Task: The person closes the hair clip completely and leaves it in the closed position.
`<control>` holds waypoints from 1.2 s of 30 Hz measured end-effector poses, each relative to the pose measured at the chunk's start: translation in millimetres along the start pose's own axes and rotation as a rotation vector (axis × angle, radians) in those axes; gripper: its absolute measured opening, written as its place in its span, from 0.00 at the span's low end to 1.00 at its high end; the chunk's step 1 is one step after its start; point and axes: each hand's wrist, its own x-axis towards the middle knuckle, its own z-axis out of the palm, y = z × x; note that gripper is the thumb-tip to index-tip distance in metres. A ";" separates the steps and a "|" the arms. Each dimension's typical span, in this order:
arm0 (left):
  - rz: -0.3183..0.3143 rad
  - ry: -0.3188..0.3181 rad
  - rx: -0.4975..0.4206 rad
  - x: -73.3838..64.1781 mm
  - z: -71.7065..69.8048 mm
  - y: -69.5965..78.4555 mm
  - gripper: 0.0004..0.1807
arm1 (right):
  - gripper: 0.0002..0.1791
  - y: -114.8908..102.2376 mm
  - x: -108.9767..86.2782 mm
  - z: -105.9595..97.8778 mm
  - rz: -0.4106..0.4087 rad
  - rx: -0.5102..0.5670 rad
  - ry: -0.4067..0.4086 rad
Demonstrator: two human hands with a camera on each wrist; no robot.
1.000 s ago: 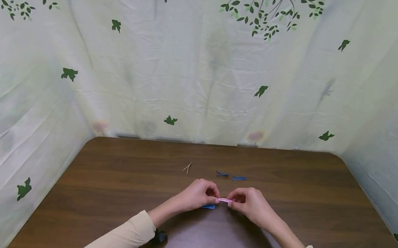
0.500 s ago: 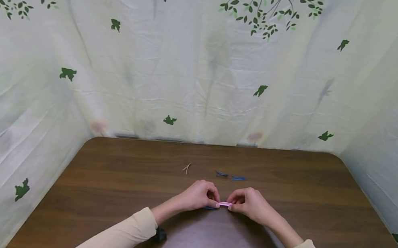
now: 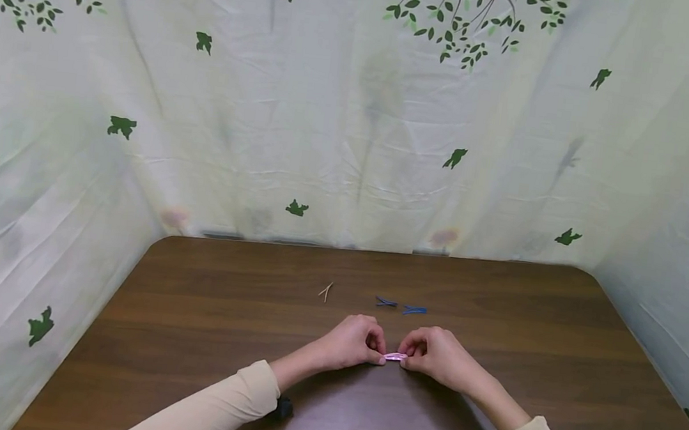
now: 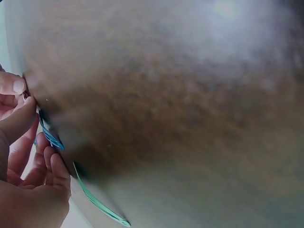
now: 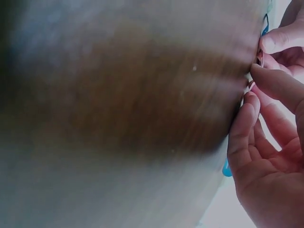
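Observation:
A pink hair clip (image 3: 395,357) lies lengthwise between my two hands, close over the table. My left hand (image 3: 353,342) pinches its left end between thumb and fingers, and my right hand (image 3: 440,355) pinches the right end. Fingertips cover both ends of it. In the left wrist view, a blue hair clip (image 4: 51,135) shows beside the left fingers, and a green hair clip (image 4: 97,203) lies just beyond them. The left hand hides both of these in the head view.
Farther back on the brown wooden table (image 3: 216,299) lie a tan hairpin (image 3: 326,291), a dark blue hairpin (image 3: 386,302) and a brighter blue one (image 3: 415,311). A white curtain (image 3: 327,136) with leaf prints hangs behind the table and along its sides.
Both hands have come slightly nearer and to the right with the pink clip. The blue clip that showed beneath the left hand is now covered in the head view.

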 end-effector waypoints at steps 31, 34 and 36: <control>-0.136 0.154 -0.083 17.9 -9.8 4.2 0.04 | 0.07 15.8 -5.8 -19.7 0.071 0.038 0.195; -0.172 0.193 -0.079 22.6 -10.0 6.0 0.04 | 0.08 18.9 -3.9 -23.5 0.076 0.050 0.241; -0.183 0.210 -0.076 25.5 -9.7 6.1 0.04 | 0.08 20.2 -2.0 -25.9 0.073 0.052 0.263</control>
